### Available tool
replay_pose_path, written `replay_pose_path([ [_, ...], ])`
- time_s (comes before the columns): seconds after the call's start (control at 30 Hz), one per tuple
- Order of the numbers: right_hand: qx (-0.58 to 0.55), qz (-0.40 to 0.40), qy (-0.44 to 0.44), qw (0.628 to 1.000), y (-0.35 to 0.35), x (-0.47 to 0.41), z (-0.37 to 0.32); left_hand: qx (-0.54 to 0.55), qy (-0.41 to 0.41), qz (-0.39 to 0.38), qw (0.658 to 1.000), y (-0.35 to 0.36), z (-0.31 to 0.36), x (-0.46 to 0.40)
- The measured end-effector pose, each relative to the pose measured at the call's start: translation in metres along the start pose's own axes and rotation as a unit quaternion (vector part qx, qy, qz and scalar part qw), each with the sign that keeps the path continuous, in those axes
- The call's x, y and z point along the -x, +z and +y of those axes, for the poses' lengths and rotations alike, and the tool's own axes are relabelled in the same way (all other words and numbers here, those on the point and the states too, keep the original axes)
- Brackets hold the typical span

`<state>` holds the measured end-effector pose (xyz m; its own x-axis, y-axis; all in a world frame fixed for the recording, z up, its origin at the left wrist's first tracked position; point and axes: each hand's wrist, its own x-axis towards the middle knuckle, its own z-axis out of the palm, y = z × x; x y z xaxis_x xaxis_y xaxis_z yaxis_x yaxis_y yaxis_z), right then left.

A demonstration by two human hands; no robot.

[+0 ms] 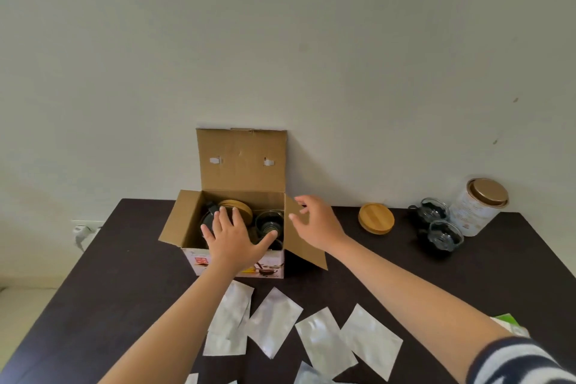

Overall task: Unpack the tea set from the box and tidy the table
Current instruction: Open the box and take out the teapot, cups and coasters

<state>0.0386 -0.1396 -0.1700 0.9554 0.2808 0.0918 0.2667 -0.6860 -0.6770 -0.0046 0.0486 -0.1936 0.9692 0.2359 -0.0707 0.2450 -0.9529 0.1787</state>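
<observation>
At the far middle of the desk point(93, 274) the open box point(232, 259) still holds a teapot point(208, 219) and a glass cup point(268, 223). Left hand point(233, 237) spreads released above them; right hand point(314, 223), fingers relaxed, touches the flap. Rightward, one bamboo lid point(376, 217) and two cups point(436, 226) are already out; foil sachets point(321, 340) near need tidying.

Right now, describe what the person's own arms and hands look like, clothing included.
Both are bare hands: no gloves, rings, watch or bracelets show on the left hand or the right hand. The left forearm is uncovered as far as the frame shows. The right forearm is uncovered up to a striped sleeve, dark and white bands, at the bottom right corner. No cables or markings appear.
</observation>
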Motion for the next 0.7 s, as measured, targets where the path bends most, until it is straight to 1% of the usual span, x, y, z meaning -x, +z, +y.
replay_pose_path([
  [0.07, 0.007, -0.032, 0.0, 0.999, 0.016, -0.016, -0.021, -0.02, 0.014, 0.007, 1.0, -0.002, -0.019, -0.007],
  [0.13, 0.039, -0.072, 0.014, 0.997, 0.03, -0.031, -0.034, -0.046, 0.036, -0.003, 0.998, 0.0, -0.038, -0.014],
  [0.23, 0.151, -0.122, 0.031, 0.98, 0.046, -0.049, -0.047, -0.059, 0.075, -0.014, 0.995, 0.007, -0.056, -0.019],
  [0.3, 0.218, -0.149, 0.044, 0.964, 0.058, -0.059, -0.057, -0.05, 0.087, 0.001, 0.995, 0.011, -0.058, -0.019],
  [0.4, 0.317, -0.221, 0.061, 0.92, 0.074, -0.071, -0.064, -0.039, 0.095, 0.017, 0.995, 0.013, -0.058, -0.02],
  [0.47, 0.35, -0.249, 0.078, 0.9, 0.08, -0.076, -0.064, -0.034, 0.099, 0.02, 0.994, 0.014, -0.059, -0.021],
  [0.57, 0.361, -0.253, 0.084, 0.893, 0.088, -0.081, -0.058, -0.028, 0.102, 0.025, 0.994, 0.016, -0.06, -0.02],
  [0.7, 0.349, -0.21, 0.092, 0.909, 0.093, -0.086, -0.053, -0.026, 0.106, 0.026, 0.994, 0.016, -0.061, -0.021],
])
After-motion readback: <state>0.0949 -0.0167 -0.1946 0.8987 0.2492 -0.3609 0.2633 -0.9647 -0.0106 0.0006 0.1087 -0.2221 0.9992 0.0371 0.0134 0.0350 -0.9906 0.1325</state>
